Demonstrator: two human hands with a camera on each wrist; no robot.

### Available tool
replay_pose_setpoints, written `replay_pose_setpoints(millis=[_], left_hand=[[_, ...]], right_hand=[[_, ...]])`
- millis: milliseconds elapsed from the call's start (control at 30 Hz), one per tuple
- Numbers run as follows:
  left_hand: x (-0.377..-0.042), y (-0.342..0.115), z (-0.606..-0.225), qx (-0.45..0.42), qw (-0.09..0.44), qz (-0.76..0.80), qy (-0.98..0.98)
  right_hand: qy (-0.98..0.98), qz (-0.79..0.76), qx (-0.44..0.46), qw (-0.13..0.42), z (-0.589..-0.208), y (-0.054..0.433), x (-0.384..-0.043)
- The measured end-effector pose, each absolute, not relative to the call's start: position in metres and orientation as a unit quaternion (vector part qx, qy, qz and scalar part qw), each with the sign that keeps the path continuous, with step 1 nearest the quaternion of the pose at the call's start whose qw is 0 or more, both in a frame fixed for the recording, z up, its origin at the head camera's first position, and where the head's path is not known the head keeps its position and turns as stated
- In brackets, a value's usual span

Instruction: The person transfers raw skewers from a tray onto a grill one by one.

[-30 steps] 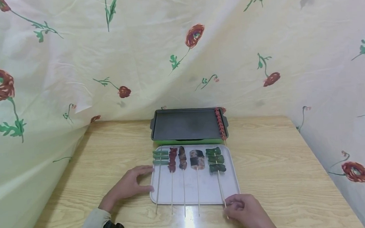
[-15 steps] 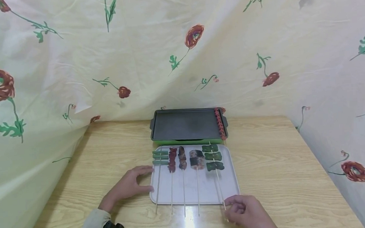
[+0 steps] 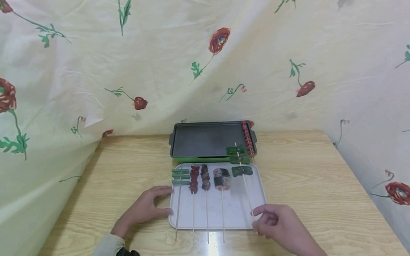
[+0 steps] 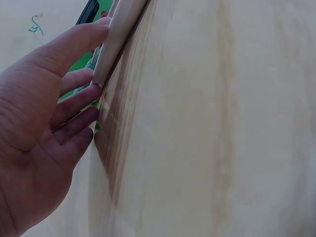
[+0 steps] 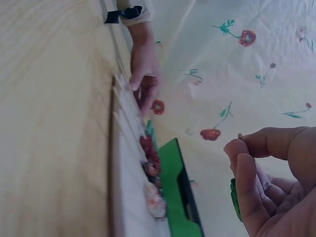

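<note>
My right hand (image 3: 279,225) pinches the stick of a skewer (image 3: 240,159) with green pepper-like pieces between thumb and index finger. Lifted off the white tray (image 3: 210,217), the skewer's far pieces overlap the front of the black griddle (image 3: 205,139) in the head view. In the right wrist view only a bit of green shows behind the hand (image 5: 266,182). My left hand (image 3: 144,206) touches the tray's left edge, its thumb and fingers spread and fairly straight. The left wrist view shows the fingers (image 4: 74,106) at the tray's rim (image 4: 116,44).
On the tray lie a skewer of green sticks (image 3: 181,177), a dark red meat skewer (image 3: 193,179), a brownish skewer (image 3: 205,177) and a fish-like skewer (image 3: 222,179). A red skewer (image 3: 247,138) lies at the griddle's right end. Flowered cloth (image 3: 173,67) hangs behind the wooden table (image 3: 299,169).
My right hand has raised the green skewer off the tray and moved it forward, toward the griddle. The left hand and the other skewers have stayed in place.
</note>
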State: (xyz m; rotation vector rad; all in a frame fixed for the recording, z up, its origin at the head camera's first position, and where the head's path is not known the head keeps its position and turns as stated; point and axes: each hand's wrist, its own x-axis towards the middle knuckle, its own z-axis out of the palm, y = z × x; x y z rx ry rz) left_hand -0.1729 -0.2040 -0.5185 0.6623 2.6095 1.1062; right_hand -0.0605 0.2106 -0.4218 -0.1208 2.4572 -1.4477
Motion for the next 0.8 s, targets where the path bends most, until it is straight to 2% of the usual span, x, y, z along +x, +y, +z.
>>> replay_pose_setpoints(millis=[400,800], left_hand=[[-0.174,-0.205,-0.518,0.219,0.114,0.377,0.893],[-0.174,-0.205,-0.517,0.221,0.117,0.380,0.891]], right_hand=[[0.852,-0.507,-0.082,0.104,-0.392,0.217,-0.094],[0.858,-0.502,-0.065,0.088,-0.378,0.232,-0.145]])
